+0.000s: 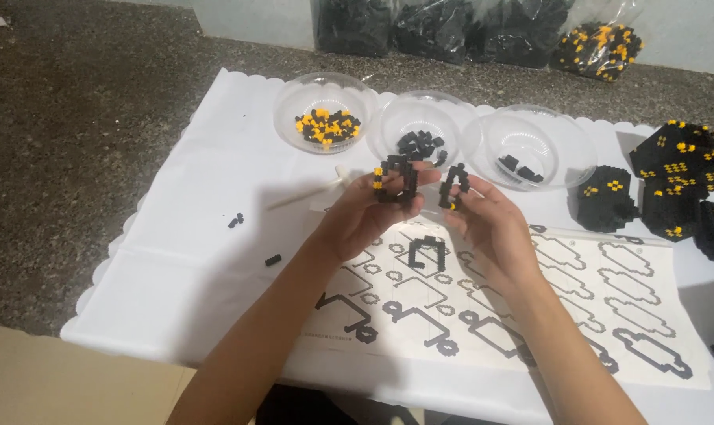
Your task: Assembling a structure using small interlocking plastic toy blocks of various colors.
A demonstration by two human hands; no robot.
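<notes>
Above the printed instruction sheet (pixel 530 299), held up between both hands: two small assemblies of tiny black building bricks. Left hand (pixel 357 220), fingers curled and pressed around a black brick loop with a few yellow bricks (pixel 394 179). Right hand (pixel 487 228), fingertips pinching a narrower black brick strip (pixel 452 186), just beside the first piece, not clearly touching it.

Likely trouble from here: bricks this small, gripped only at the fingertips, apt to pop apart under a squeeze or a crooked push; loose pieces apt to drop and bounce off the white scalloped cover (pixel 184 260) onto the dark speckled floor (pixel 66 134), hard to spot there. Risk too of a forearm sweeping the sheet or the bowls.

Behind the hands, three clear plastic bowls in a row. Left bowl (pixel 294 98): mixed yellow and black bricks. Middle bowl (pixel 404 118): a small heap of black bricks. Right bowl (pixel 562 138): only a few black bricks. A pale stick-like tool (pixel 306 194) lying near the left hand, a couple of stray black bricks (pixel 236 221) on the cover farther left.

At far right, finished black-and-yellow brick blocks (pixel 680 189). Along the back wall, clear bags of bricks (pixel 467 27), mostly black, one with yellow mixed in.
</notes>
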